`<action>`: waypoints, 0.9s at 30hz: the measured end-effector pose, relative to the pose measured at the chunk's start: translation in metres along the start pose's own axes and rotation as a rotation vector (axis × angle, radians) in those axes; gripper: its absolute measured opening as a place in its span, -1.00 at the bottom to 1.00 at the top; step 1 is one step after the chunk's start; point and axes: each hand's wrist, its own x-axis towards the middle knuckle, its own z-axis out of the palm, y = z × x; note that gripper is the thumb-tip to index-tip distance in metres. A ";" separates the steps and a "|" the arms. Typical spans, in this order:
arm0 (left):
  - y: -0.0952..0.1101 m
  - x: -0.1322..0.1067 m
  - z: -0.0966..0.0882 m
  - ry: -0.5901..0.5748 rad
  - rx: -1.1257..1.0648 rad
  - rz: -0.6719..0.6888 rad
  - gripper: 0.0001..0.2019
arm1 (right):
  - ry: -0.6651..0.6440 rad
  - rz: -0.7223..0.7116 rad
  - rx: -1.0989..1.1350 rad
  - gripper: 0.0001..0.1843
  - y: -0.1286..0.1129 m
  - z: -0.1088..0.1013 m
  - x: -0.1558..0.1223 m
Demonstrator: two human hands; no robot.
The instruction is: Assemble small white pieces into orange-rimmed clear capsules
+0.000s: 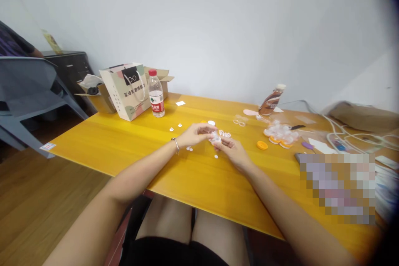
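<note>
My left hand (195, 134) and my right hand (233, 150) meet over the middle of the yellow table (124, 141). Both pinch a small clear plastic piece (215, 137) held between their fingertips. A bracelet circles my left wrist. Tiny white round pieces (189, 149) lie scattered on the table around the hands, and a few patterned ones (225, 134) sit just beyond my fingers. An orange cap (262, 145) lies to the right of my right hand.
A water bottle (156, 98) and a paper bag (126, 90) stand at the far left, with a cardboard box behind. A brown drink bottle (272, 100) leans at the back. A pile of clear and orange cases (279, 134) and white cables (352, 137) lie right. A grey chair (28, 91) stands left.
</note>
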 end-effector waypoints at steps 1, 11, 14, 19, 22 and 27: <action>-0.001 0.000 0.002 0.046 0.020 -0.007 -0.68 | 0.003 -0.004 -0.006 -0.57 0.001 0.000 0.000; 0.000 -0.003 0.019 0.320 0.142 -0.037 -0.73 | 0.195 -0.166 -0.332 -0.65 0.002 0.007 -0.004; -0.001 -0.004 0.019 0.322 0.257 -0.069 -0.70 | 0.200 -0.196 -0.400 -0.68 0.000 0.007 -0.005; -0.001 -0.004 0.012 0.202 0.360 -0.021 -0.74 | 0.142 -0.118 -0.279 -0.67 0.003 0.004 -0.002; 0.000 -0.002 -0.001 0.003 0.273 0.025 -0.77 | 0.029 -0.034 -0.117 -0.61 0.006 0.003 0.000; 0.003 -0.002 -0.015 -0.154 0.185 0.021 -0.67 | -0.010 -0.009 -0.058 -0.56 0.007 0.003 0.002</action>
